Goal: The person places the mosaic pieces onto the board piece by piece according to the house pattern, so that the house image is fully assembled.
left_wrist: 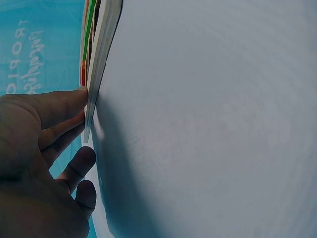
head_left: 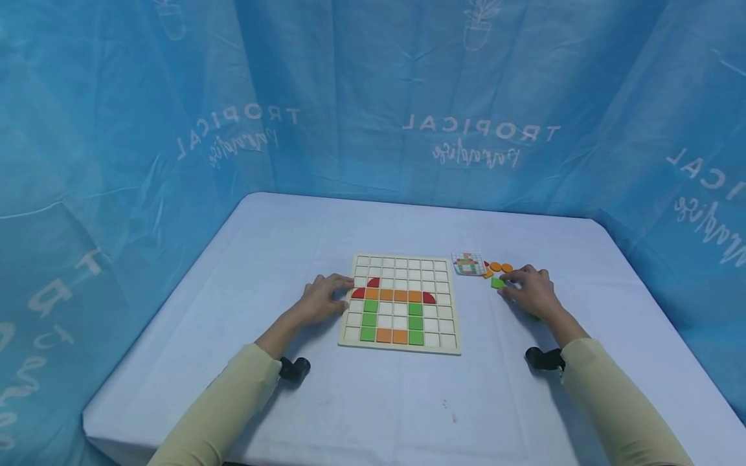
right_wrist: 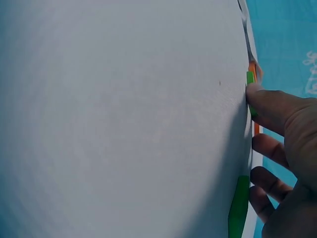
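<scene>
A square wooden grid board lies on the white table with green, orange and red tiles set in its cells. At its left edge, my left hand touches the rim with thumb and fingertips; the fingers are spread and not curled round it. To the right of the board, my right hand pinches a green tile at its near edge. In the right wrist view the thumb lies on that tile, and another green piece sits on the table below the fingers.
A small pattern card lies just off the board's upper right corner. Orange round pieces and a partly hidden red piece are beside it. Blue printed curtains surround the white table.
</scene>
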`<move>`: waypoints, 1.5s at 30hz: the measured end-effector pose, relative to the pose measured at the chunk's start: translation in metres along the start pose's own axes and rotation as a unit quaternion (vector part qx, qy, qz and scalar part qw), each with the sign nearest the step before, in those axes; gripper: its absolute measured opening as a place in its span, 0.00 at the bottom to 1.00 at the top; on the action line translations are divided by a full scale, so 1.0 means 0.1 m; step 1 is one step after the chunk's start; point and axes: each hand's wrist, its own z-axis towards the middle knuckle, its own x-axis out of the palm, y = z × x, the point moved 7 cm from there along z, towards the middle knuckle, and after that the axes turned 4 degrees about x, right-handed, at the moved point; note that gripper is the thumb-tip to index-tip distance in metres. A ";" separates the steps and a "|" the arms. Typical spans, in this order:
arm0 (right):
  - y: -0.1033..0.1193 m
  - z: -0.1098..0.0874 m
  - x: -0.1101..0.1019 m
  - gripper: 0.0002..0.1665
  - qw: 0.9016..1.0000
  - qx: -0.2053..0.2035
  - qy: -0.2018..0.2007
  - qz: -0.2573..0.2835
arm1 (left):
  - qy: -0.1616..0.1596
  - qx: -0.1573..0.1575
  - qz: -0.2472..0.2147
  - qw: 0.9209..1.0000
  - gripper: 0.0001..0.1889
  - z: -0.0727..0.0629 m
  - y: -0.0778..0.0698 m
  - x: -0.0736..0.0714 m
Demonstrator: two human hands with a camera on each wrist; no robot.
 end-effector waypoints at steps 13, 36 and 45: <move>0.16 -0.04 -0.04 0.21 0.997 -0.066 -0.025 0.017 | -0.005 0.007 0.002 1.000 0.25 0.01 0.01 0.01; 1.69 -0.08 0.58 0.15 0.971 -0.196 -0.007 0.138 | 0.001 -0.001 0.011 1.000 0.26 0.02 0.01 0.03; 2.11 -0.01 0.84 0.15 0.977 -0.192 0.012 0.091 | -0.006 -0.001 0.014 1.000 0.26 0.00 0.00 0.01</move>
